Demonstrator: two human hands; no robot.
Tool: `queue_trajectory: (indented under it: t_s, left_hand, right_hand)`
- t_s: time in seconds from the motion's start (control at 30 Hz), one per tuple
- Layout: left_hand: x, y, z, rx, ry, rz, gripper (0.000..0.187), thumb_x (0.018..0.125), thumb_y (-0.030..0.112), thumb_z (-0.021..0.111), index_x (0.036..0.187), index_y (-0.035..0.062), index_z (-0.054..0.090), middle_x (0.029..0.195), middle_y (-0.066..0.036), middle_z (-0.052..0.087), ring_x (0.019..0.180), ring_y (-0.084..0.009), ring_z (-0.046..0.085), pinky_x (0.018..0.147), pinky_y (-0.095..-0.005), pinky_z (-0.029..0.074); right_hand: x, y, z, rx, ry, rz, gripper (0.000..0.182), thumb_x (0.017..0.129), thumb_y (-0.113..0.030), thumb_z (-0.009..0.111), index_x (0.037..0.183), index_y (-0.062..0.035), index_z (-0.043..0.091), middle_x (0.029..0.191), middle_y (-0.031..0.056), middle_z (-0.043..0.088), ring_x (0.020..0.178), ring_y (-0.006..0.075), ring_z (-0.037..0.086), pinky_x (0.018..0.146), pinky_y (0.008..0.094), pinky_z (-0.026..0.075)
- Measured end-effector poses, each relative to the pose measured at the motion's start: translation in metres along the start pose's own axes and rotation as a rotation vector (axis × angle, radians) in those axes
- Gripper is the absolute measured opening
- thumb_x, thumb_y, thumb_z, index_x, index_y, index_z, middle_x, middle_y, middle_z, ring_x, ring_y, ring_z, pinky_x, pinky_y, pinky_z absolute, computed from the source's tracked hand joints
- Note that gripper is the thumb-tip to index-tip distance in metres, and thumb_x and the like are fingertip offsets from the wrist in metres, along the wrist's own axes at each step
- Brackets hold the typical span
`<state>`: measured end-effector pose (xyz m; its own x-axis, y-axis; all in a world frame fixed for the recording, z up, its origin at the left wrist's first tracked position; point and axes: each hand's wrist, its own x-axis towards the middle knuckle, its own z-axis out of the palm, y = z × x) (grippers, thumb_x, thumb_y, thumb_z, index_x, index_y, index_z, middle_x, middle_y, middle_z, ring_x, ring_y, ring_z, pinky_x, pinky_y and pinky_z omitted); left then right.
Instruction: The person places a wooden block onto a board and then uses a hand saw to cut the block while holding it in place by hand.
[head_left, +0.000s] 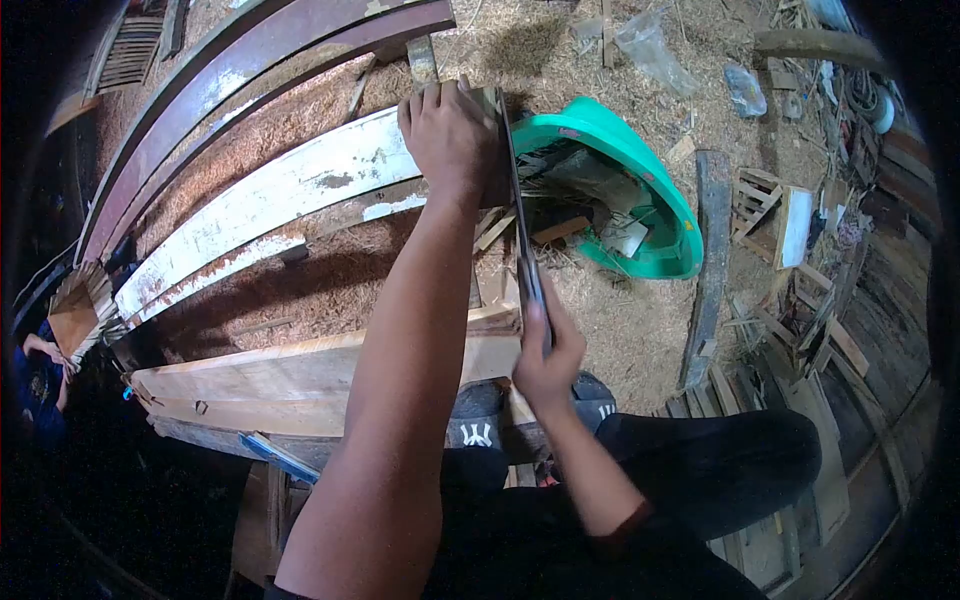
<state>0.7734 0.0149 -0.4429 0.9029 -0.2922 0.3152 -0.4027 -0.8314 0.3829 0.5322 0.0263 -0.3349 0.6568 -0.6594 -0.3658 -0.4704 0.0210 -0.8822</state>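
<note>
My left hand [450,140] is closed over the end of a long white-painted plank [290,200], its fingers bent round the far edge. Just right of those knuckles, a handsaw [522,225] is seen almost edge-on, its narrow dark blade running along the plank's end. My right hand [550,360] grips the saw's handle nearer my body, slightly blurred. Whether the teeth are inside the wood cannot be made out. Below the white plank lies a bare, pale board [260,375], partly covered by my left forearm.
A green tub [675,215] with wood scraps stands right of the saw. Purple-brown planks [230,85] lie at upper left. A dark beam [708,260] and broken crates [765,215] are on the right. Another person's hand [45,348] shows at far left. Shavings cover the ground.
</note>
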Motion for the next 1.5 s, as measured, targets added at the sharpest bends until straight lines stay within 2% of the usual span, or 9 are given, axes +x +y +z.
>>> queue_trajectory:
  t_s: [0.1, 0.17, 0.2, 0.43, 0.7, 0.9, 1.17, 1.27, 1.5]
  left_hand:
    - [0.0, -0.002, 0.001, -0.018, 0.023, 0.019, 0.025, 0.099, 0.018, 0.052, 0.097, 0.003, 0.071, 0.093, -0.017, 0.068, 0.095, -0.0371, 0.063, 0.094, -0.0458, 0.044]
    - [0.001, -0.001, 0.0, -0.033, 0.026, 0.035, 0.024, 0.098, 0.018, 0.052, 0.096, 0.0031, 0.071, 0.093, -0.016, 0.068, 0.095, -0.0372, 0.063, 0.094, -0.0458, 0.044]
    - [0.001, 0.001, -0.002, -0.023, -0.016, 0.0, 0.024, 0.098, 0.018, 0.052, 0.096, 0.0032, 0.07, 0.094, -0.017, 0.068, 0.096, -0.0374, 0.063, 0.095, -0.0459, 0.044]
    - [0.0, -0.001, 0.001, -0.005, 0.004, 0.002, 0.018, 0.092, 0.017, 0.059, 0.092, 0.0032, 0.07, 0.093, -0.015, 0.068, 0.099, -0.0342, 0.062, 0.1, -0.0441, 0.042]
    - [0.0, 0.0, -0.001, -0.018, -0.034, -0.006, 0.018, 0.094, 0.016, 0.057, 0.093, 0.0035, 0.07, 0.094, -0.016, 0.067, 0.097, -0.0346, 0.061, 0.098, -0.0458, 0.042]
    - [0.004, 0.002, -0.002, -0.021, -0.032, -0.012, 0.02, 0.097, 0.017, 0.054, 0.093, 0.0035, 0.07, 0.096, -0.016, 0.066, 0.099, -0.0353, 0.06, 0.098, -0.0474, 0.041]
    - [0.001, 0.001, -0.002, -0.016, 0.013, 0.004, 0.022, 0.097, 0.018, 0.054, 0.094, 0.0028, 0.069, 0.096, -0.017, 0.067, 0.099, -0.0366, 0.062, 0.098, -0.0479, 0.041]
    - [0.0, 0.0, -0.004, -0.139, -0.031, -0.057, 0.023, 0.097, 0.021, 0.056, 0.094, 0.0015, 0.068, 0.098, -0.02, 0.068, 0.101, -0.0383, 0.061, 0.098, -0.0482, 0.041]
    - [-0.024, -0.033, -0.017, -0.449, -0.013, -0.041, 0.043, 0.096, 0.03, 0.067, 0.123, -0.0022, 0.06, 0.114, -0.024, 0.064, 0.117, -0.0431, 0.056, 0.107, -0.051, 0.038]
  right_hand:
    - [-0.017, -0.005, -0.012, -0.027, -0.016, 0.034, 0.044, 0.105, -0.016, 0.051, 0.14, 0.0101, 0.056, 0.12, 0.0169, 0.072, 0.079, 0.011, 0.059, 0.074, 0.0256, 0.049]
    - [0.024, -0.008, 0.002, 0.0, 0.004, -0.093, 0.042, 0.105, -0.012, 0.05, 0.141, 0.0077, 0.055, 0.127, 0.0257, 0.069, 0.115, 0.0262, 0.069, 0.097, 0.0343, 0.052]
    - [0.05, -0.036, -0.002, -0.07, -0.123, 0.141, 0.042, 0.104, -0.012, 0.049, 0.141, 0.0076, 0.056, 0.127, 0.0261, 0.068, 0.116, 0.0266, 0.068, 0.097, 0.0349, 0.052]
    - [-0.01, -0.012, -0.013, 0.087, -0.03, -0.015, 0.043, 0.104, -0.011, 0.048, 0.142, 0.0105, 0.053, 0.135, 0.0266, 0.064, 0.128, 0.0288, 0.061, 0.107, 0.0367, 0.046]
    - [0.075, -0.013, 0.023, 0.009, 0.001, 0.084, 0.046, 0.101, -0.024, 0.058, 0.136, 0.0065, 0.06, 0.104, 0.0266, 0.073, 0.09, 0.0227, 0.071, 0.083, 0.0348, 0.055]
    - [0.074, -0.011, 0.027, 0.023, 0.05, -0.035, 0.047, 0.101, -0.024, 0.057, 0.139, 0.0043, 0.059, 0.077, 0.0129, 0.062, 0.066, 0.0141, 0.059, 0.065, 0.0313, 0.051]
    - [0.075, 0.01, 0.034, -0.029, 0.122, -0.239, 0.046, 0.103, -0.023, 0.057, 0.137, 0.0065, 0.06, 0.094, 0.0107, 0.072, 0.081, 0.012, 0.06, 0.075, 0.0278, 0.051]
    - [0.069, 0.005, 0.037, 0.058, 0.096, -0.139, 0.044, 0.102, -0.02, 0.056, 0.135, 0.0104, 0.06, 0.113, 0.0215, 0.073, 0.099, 0.0186, 0.067, 0.091, 0.0316, 0.052]
    - [0.067, 0.019, 0.042, 0.112, 0.159, -0.326, 0.039, 0.102, -0.011, 0.055, 0.133, 0.0105, 0.06, 0.116, 0.0281, 0.072, 0.109, 0.0256, 0.07, 0.096, 0.0364, 0.052]
